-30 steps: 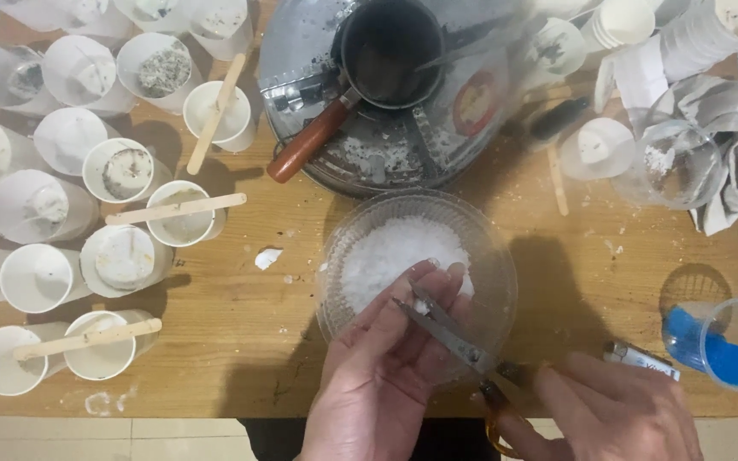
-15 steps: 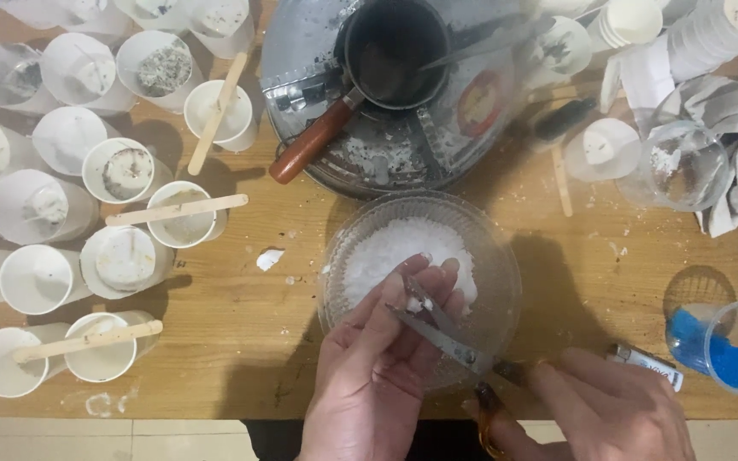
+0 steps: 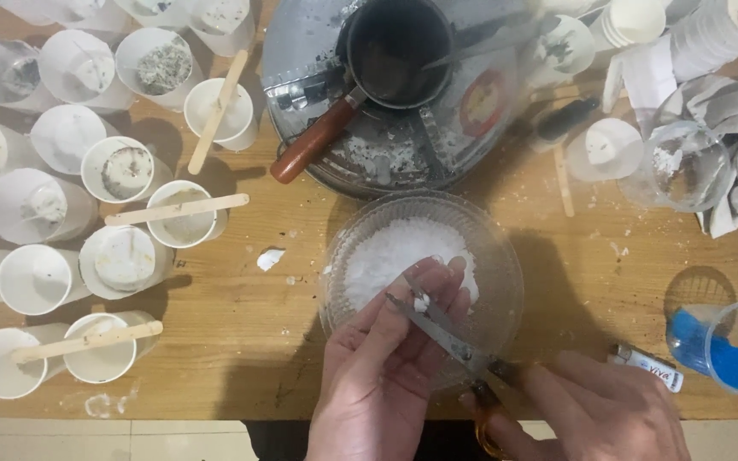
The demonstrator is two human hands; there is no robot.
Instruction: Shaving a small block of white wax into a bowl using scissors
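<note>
Head cam: my left hand (image 3: 386, 376) pinches a small white bit (image 3: 421, 304) w/ fingers over the glass bowl (image 3: 506, 265) so trimmings land in it, right hand (image 3: 595, 414) gripping open scissors (image 3: 446, 331) on the tabletop (image 3: 241, 341).

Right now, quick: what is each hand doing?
Left hand: fingers curled, pinching a small white piece over the glass bowl.
Right hand: closed on the scissors, blades open.

Open tabletop (image 3: 241, 316) left of the glass bowl (image 3: 506, 256); white cups (image 3: 121, 256) crowd the far left, round metal tray (image 3: 301, 68) blocks behind, blue-filled cup (image 3: 728, 350) stands right.
</note>
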